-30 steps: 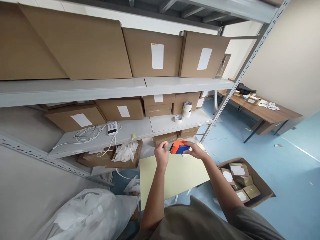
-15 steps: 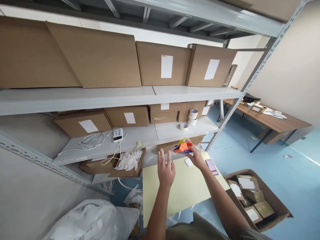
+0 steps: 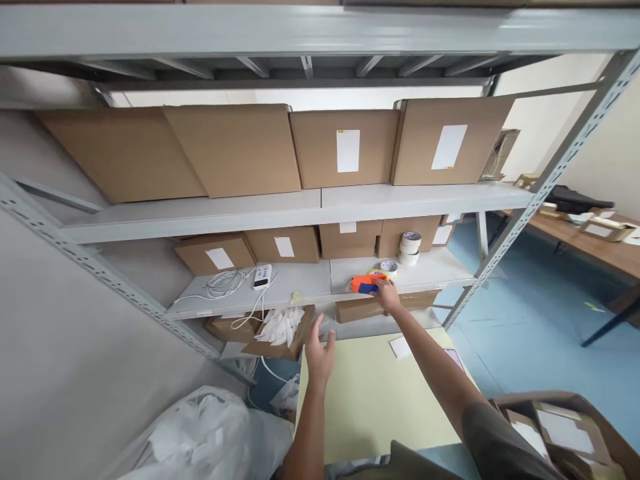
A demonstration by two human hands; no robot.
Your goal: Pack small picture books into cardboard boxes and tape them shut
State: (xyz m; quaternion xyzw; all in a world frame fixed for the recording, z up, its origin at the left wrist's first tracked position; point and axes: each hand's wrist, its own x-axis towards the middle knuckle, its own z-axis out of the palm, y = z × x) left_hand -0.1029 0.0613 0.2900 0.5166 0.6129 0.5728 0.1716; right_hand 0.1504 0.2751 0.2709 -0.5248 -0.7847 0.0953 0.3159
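My right hand [image 3: 386, 295] is closed on an orange and blue tape dispenser [image 3: 364, 285] at the front edge of the middle shelf [image 3: 300, 280]. A roll of yellow tape shows partly behind it. Close by on that shelf are a white tape roll [image 3: 389, 268] lying flat and a stack of white tape rolls [image 3: 410, 248]. Over the left part of the pale yellow tabletop [image 3: 360, 393], my left hand [image 3: 320, 353] hangs with fingers apart and nothing in it.
Cardboard boxes [image 3: 235, 150] line the shelves. A white power strip [image 3: 263, 277] and coiled cable lie left on the middle shelf. A white card [image 3: 400, 347] and a phone [image 3: 455, 360] rest on the table. A box of parcels [image 3: 575, 427] stands right; a white bag [image 3: 210, 433] left.
My right hand has carried the tape dispenser from above the table forward to the middle shelf. My left hand has stayed open over the table. The view has shifted.
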